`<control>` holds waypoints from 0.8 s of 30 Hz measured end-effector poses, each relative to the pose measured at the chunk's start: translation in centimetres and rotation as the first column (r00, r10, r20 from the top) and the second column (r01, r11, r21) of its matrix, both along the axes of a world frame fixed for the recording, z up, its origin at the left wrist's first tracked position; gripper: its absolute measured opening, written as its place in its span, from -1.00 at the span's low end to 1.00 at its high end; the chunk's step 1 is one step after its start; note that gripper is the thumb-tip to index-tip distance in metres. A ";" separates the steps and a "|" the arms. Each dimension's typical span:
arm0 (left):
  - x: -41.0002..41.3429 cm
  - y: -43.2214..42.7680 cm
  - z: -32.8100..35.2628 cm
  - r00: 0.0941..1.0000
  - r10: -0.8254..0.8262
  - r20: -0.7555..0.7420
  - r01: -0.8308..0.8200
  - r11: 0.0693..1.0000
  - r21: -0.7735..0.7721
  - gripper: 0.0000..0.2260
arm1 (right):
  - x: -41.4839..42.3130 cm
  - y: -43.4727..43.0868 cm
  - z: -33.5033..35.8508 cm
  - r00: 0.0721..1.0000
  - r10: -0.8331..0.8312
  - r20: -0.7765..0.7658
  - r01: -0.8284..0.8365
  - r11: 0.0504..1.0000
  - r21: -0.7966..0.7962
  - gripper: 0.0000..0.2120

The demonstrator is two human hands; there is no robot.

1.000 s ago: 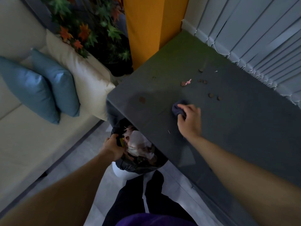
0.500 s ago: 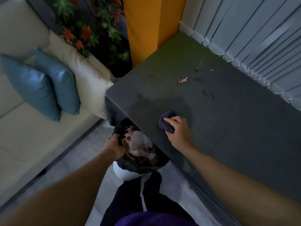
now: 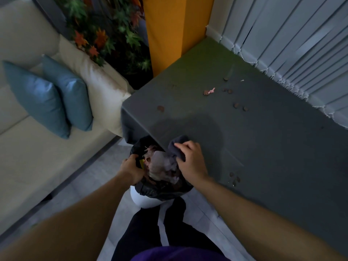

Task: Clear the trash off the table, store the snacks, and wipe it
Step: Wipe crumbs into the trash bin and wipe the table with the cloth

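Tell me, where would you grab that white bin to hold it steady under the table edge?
Grip the white bin by its left rim, coming from above, over the black liner, as the left hand does. The table overhangs the far rim, the right hand with the cloth covers the right side, and crumpled trash fills the middle.

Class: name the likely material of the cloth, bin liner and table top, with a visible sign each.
The cloth looks like soft dark fabric, bunched in folds. The bin liner: thin black plastic, glossy, crinkled. The table top: matte grey, perhaps laminate; smooth, no glare.
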State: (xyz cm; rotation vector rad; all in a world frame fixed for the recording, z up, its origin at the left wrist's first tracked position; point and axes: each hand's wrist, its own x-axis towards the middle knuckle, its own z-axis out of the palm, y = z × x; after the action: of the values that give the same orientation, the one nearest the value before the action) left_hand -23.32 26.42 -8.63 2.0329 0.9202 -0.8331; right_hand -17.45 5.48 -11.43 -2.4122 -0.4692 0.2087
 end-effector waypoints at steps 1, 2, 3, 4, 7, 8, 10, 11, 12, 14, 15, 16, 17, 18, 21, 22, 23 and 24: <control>0.0 -0.1 0.0 1.000 -0.001 0.009 0.001 1.000 0.004 -0.33 | 0.0 -0.1 0.1 0.997 0.064 -0.039 -0.064 0.998 -0.013 -0.60; -0.1 -0.2 0.1 1.000 -0.003 0.018 0.003 1.000 0.009 -0.34 | 0.0 -0.2 0.2 0.986 0.151 -0.069 -0.151 0.988 0.002 -0.59; -0.1 -0.3 0.2 1.000 -0.007 0.027 0.007 1.000 0.016 -0.34 | -0.2 -0.3 0.4 0.971 0.227 -0.080 -0.226 0.974 0.021 -0.59; -0.1 -0.4 0.2 0.999 -0.014 0.034 0.013 1.000 0.022 -0.35 | -0.2 -0.6 0.5 0.960 0.270 -0.068 -0.268 0.963 0.035 -0.60; -0.2 -0.5 0.3 0.999 -0.025 0.039 0.024 0.999 0.022 -0.38 | 0.6 -1.6 0.8 0.995 0.092 0.027 -0.093 0.995 0.035 -0.63; -0.2 -0.5 0.4 0.999 -0.026 0.039 0.026 1.000 0.018 -0.38 | 1.0 -2.1 0.9 0.998 -0.021 0.053 0.020 1.000 0.010 -0.64; 0.1 -0.4 0.4 0.998 -0.042 0.041 0.041 0.999 0.018 -0.39 | 1.5 -3.0 0.9 0.987 -0.156 0.042 0.158 0.985 -0.062 -0.64; 0.3 -0.3 0.4 0.998 -0.050 0.043 0.049 0.999 0.022 -0.39 | 1.5 -3.4 0.9 0.987 -0.155 0.031 0.157 0.984 -0.085 -0.64; 0.4 -0.2 0.5 0.997 -0.059 0.039 0.058 0.998 0.027 -0.40 | 1.3 -3.6 0.7 0.992 -0.121 0.021 0.123 0.988 -0.093 -0.65; 0.7 0.0 0.5 0.996 -0.086 0.032 0.085 0.996 0.039 -0.40 | 1.0 -4.0 0.7 0.999 -0.052 -0.010 0.051 0.995 -0.087 -0.66; 0.8 0.1 0.6 0.995 -0.100 0.030 0.099 0.994 0.041 -0.39 | 1.0 -4.2 0.9 0.998 -0.051 -0.020 0.049 0.995 -0.081 -0.66; 0.9 0.2 0.6 0.993 -0.111 0.027 0.110 0.993 0.043 -0.38 | 1.2 -4.5 1.1 0.997 -0.073 -0.016 0.072 0.995 -0.076 -0.66; 1.0 0.2 0.6 0.992 -0.121 0.027 0.120 0.992 0.045 -0.38 | 1.5 -4.8 1.5 0.994 -0.114 -0.002 0.113 0.991 -0.066 -0.67; 1.1 0.2 0.8 0.991 -0.132 0.024 0.131 0.990 0.049 -0.38 | 1.7 -5.1 1.9 0.986 -0.167 0.020 0.167 0.985 -0.044 -0.69; 1.3 0.3 0.9 0.987 -0.160 0.024 0.158 0.985 0.062 -0.38 | 2.4 -6.3 3.1 0.956 -0.288 0.055 0.285 0.957 0.051 -0.72; 1.4 0.3 0.9 0.987 -0.162 0.023 0.160 0.985 0.065 -0.38 | 2.7 -6.7 3.3 0.953 -0.297 0.056 0.294 0.954 0.057 -0.72; 1.6 0.3 0.9 0.986 -0.168 0.021 0.166 0.984 0.068 -0.39 | 3.0 -7.0 3.4 0.952 -0.301 0.056 0.298 0.953 0.054 -0.71; 1.8 0.2 0.8 0.984 -0.176 0.016 0.175 0.982 0.073 -0.39 | 3.3 -7.3 3.3 0.949 -0.311 0.058 0.309 0.950 0.048 -0.71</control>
State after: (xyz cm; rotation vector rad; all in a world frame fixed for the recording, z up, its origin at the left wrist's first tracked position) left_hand -21.53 26.65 -7.80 2.2057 0.7763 -0.8804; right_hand -14.13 -1.85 -8.11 -2.4209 -0.1151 -0.0172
